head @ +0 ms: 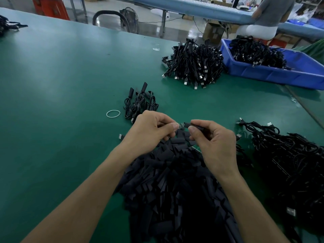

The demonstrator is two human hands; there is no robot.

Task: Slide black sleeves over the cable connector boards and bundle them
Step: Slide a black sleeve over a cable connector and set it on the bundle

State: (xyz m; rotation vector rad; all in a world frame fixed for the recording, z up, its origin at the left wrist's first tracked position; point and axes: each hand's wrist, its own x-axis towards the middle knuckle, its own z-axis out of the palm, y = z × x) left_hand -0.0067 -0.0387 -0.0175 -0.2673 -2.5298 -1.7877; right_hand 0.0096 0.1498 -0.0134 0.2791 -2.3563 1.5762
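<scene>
Two hands meet just above the green desk. My left hand pinches a small connector board between thumb and forefinger, its remaining fingers curled under. My right hand grips a black sleeve the same way, thumb on the near side and fingers wrapped round its length. The sleeve's open end touches the end of the board, whose metal contacts show bare between my two thumbs; I cannot tell whether the board's tip is already inside. Directly below my hands and forearms lies a big loose pile of sleeves, flat black pieces heaped in every direction, with a bit of green circuit board peeking out just under my right palm. To my right sits a dark tangle of cables, some with plugs sticking out toward the pile. Just beyond my left hand rests a small group of coiled cables, several ends already covered in black, and beside it to the left a pale rubber band lies flat. Farther off, a tall cable heap stands with its USB plugs pointing outward, touching or nearly touching a blue bin filled with more cables. Past the desk, a seated person faces away.
</scene>
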